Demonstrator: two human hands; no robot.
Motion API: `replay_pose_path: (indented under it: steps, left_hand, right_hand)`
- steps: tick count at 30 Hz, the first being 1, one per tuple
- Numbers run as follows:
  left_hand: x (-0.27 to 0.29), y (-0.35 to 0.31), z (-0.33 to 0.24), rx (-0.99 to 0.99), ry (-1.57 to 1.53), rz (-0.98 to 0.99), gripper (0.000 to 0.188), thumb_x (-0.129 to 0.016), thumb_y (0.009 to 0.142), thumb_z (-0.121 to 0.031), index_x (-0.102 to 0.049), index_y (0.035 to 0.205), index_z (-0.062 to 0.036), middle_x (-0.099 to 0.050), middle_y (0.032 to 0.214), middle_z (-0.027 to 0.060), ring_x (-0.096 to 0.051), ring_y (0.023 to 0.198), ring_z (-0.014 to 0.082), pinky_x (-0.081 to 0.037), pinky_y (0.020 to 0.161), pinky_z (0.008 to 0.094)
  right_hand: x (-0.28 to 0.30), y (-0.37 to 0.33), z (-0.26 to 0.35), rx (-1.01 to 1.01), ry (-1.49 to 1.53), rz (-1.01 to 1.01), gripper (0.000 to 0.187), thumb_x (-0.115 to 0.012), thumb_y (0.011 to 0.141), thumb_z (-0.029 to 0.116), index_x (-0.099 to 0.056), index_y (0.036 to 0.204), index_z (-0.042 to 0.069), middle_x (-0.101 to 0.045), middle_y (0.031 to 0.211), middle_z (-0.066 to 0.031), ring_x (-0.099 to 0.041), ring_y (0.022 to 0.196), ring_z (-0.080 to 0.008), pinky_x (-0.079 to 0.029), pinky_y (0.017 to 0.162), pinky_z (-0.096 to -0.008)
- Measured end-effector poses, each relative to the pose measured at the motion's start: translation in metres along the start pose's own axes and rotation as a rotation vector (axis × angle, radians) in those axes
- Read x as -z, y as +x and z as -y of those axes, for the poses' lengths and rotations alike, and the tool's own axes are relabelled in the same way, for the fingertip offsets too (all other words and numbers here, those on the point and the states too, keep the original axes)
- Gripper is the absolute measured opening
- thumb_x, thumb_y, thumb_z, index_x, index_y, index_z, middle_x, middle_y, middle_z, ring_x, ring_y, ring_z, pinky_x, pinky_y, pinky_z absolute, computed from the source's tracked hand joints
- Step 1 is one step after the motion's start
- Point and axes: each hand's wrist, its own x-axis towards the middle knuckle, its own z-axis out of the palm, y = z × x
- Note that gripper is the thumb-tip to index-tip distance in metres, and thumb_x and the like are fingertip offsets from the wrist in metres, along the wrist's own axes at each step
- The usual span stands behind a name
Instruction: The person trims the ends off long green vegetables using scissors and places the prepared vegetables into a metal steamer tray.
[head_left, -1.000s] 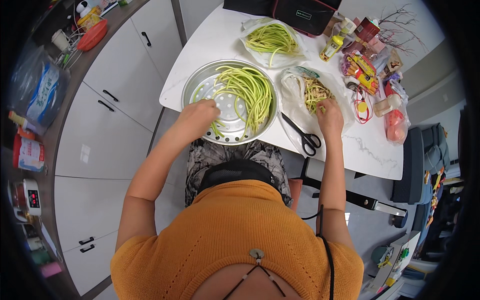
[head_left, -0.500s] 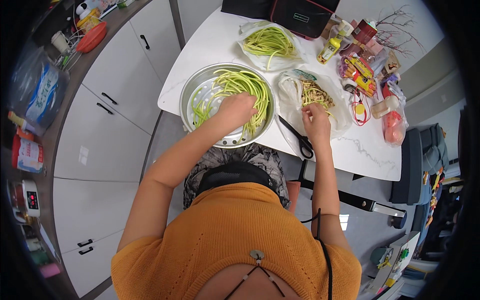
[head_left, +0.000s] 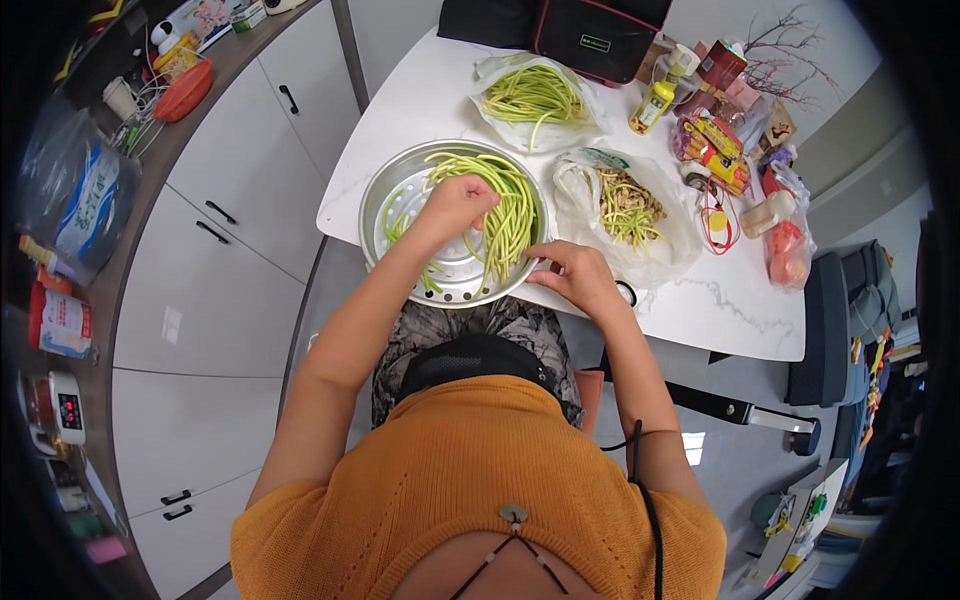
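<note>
silvery round perforated pan (head_left: 457, 268) | slender stems (head_left: 514, 210) | left grip (head_left: 460, 205) curled, pinch unclear | right grip (head_left: 578, 277) spread at pan

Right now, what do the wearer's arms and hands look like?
Short mustard-orange knit sleeves; forearms bare. Left hand and right hand: no gloves, no watch or bracelet visible. A thin black cord runs over the right sleeve.

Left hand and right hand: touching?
Apart: the head view shows green stems and the pan's rim between the left hand and right hand.
</note>
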Motion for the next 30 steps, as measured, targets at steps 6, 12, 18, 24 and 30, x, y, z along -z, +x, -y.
replay_pose_path:
  steps: [6,12,18,24,30]
  left_hand:
    - [0.008,-0.014,-0.012,-0.004,-0.278,0.063,0.013,-0.057,0.086,-0.018,-0.06,0.084,-0.0057,-0.053,0.061,-0.003,-0.048,0.051,0.0033,-0.036,0.044,0.0164]
    - [0.012,-0.029,-0.018,0.007,-0.474,0.052,0.012,-0.054,0.088,-0.016,-0.058,0.09,-0.0043,-0.055,0.067,-0.0032,-0.049,0.053,0.0026,-0.038,0.047,0.0154]
    - [0.009,-0.029,-0.019,0.019,-0.654,0.21,0.013,-0.054,0.089,-0.017,-0.057,0.091,-0.0042,-0.056,0.073,-0.002,-0.05,0.056,0.0037,-0.042,0.051,0.0157]
    - [0.005,-0.027,-0.024,-0.007,-0.685,0.164,0.013,-0.054,0.09,-0.016,-0.056,0.093,-0.0037,-0.057,0.076,-0.0008,-0.053,0.06,0.0053,-0.045,0.054,0.0176]
    - [-0.005,-0.038,-0.026,-0.053,-0.668,0.079,0.012,-0.055,0.089,-0.015,-0.056,0.093,-0.0036,-0.059,0.078,0.0012,-0.057,0.064,0.007,-0.047,0.056,0.0181]
  right_hand:
    - [-0.001,0.002,-0.005,0.019,0.021,-0.053,0.031,-0.072,0.068,0.026,-0.066,0.095,0.012,-0.065,0.079,-0.0087,-0.061,0.062,-0.0219,-0.047,0.058,-0.0305]
    - [0.001,0.001,-0.003,0.02,0.01,-0.064,0.03,-0.072,0.068,0.025,-0.066,0.094,0.012,-0.064,0.081,-0.0086,-0.061,0.063,-0.0216,-0.047,0.058,-0.0301]
    - [0.002,0.002,-0.003,0.003,-0.024,-0.048,0.031,-0.071,0.069,0.026,-0.065,0.097,0.012,-0.065,0.084,-0.0077,-0.061,0.064,-0.0214,-0.047,0.059,-0.0304]
    - [0.007,-0.001,0.001,-0.09,0.057,-0.017,0.031,-0.07,0.072,0.02,-0.064,0.101,0.013,-0.065,0.085,-0.0068,-0.059,0.062,-0.0194,-0.048,0.06,-0.0301]
    - [0.014,-0.006,0.008,-0.132,0.351,-0.086,0.027,-0.066,0.077,0.014,-0.062,0.102,0.006,-0.064,0.08,-0.0071,-0.054,0.058,-0.0127,-0.046,0.058,-0.0255]
